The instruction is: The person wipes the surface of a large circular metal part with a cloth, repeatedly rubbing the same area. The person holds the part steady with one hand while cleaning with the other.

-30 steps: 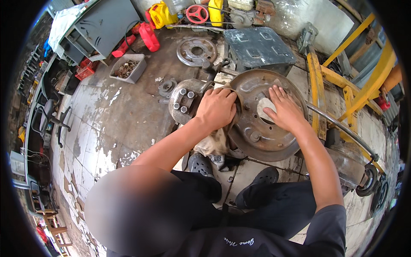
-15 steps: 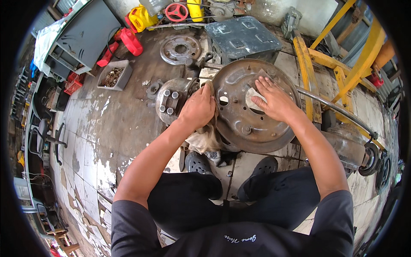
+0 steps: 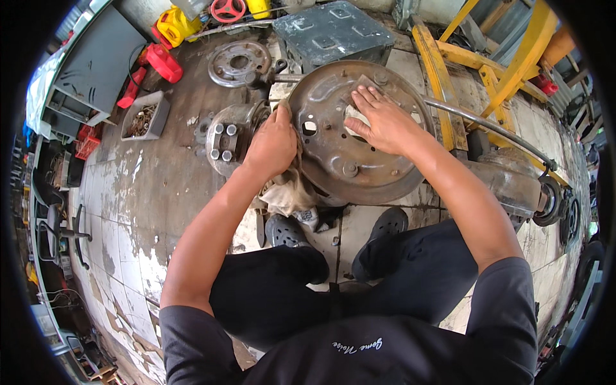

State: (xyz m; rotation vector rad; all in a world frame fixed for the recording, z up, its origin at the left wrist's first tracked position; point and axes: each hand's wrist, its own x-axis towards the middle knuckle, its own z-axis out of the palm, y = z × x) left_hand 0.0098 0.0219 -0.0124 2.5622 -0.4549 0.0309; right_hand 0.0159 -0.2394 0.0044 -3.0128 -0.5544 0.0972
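Note:
A large round brake backing plate [image 3: 327, 168], rusty brown with holes and studs, stands tilted in front of me. My right hand [image 3: 384, 123] lies flat on its face, fingers stretched out. Beneath those fingertips shows a small grey-brown piece that looks like sandpaper [image 3: 366, 82]. At the plate's left rim, my left hand [image 3: 274, 146] is closed around a bunched, dirty beige rag [image 3: 289, 196], which hangs down toward the floor. Whether these fingers also grip the rim is hidden. Just left of that hand sits a rounded metal part with several bolts [image 3: 224, 142].
Behind the plate stands a dark green metal box [image 3: 333, 35]; a round metal disc [image 3: 239, 64] lies beside it. A grey bin of small parts [image 3: 146, 115] is at left. A yellow frame [image 3: 439, 83], a long rod [image 3: 494, 130] and a heavy axle piece [image 3: 507, 183] are at right.
The whole view has shifted, so things appear farther left and higher. Against the plate, both hands keep nearly the same places; the right stays flat, the left closed.

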